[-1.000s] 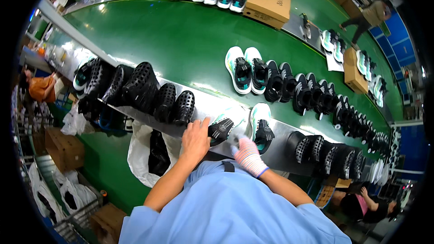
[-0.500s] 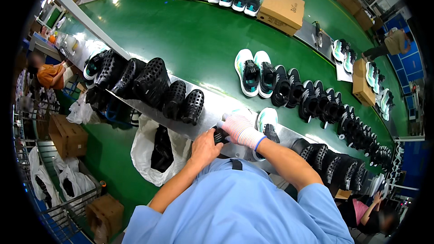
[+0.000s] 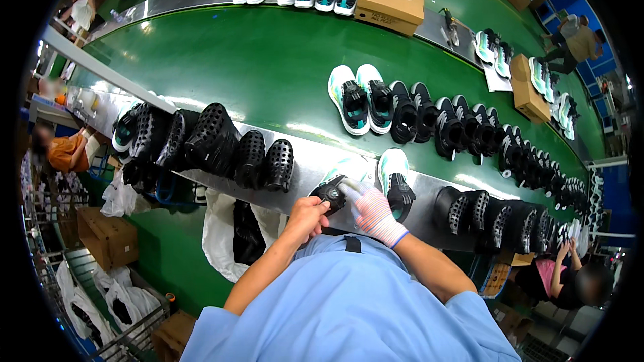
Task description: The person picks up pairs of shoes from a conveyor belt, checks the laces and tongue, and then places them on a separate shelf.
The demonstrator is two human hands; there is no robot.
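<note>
Right in front of me a sneaker with a pale mint toe and black upper (image 3: 330,192) rests on the metal bench, toe pointing away. My bare left hand (image 3: 307,218) pinches its black collar from the left. On its other side is my right hand (image 3: 377,214), in a white glove with reddish stripes, its fingers closed against the black upper and their tips blurred. Close to the right hand stands a matching sneaker (image 3: 396,181). Left of the hands, two black perforated shoe-tree-like forms (image 3: 278,164) stand on the bench.
More black perforated forms (image 3: 456,209) stand to the right, others (image 3: 211,137) to the left. A long row of sneakers (image 3: 402,117) lines the green belt (image 3: 235,60) beyond the metal bench edge (image 3: 312,151). Below hangs a white bag (image 3: 225,241) of black items. A cardboard box (image 3: 389,0) sits farther back.
My right hand has drawn back to the right and nearer to me, uncovering the sneaker's upper. The left hand stays at the collar. The whole view has shifted slightly.
</note>
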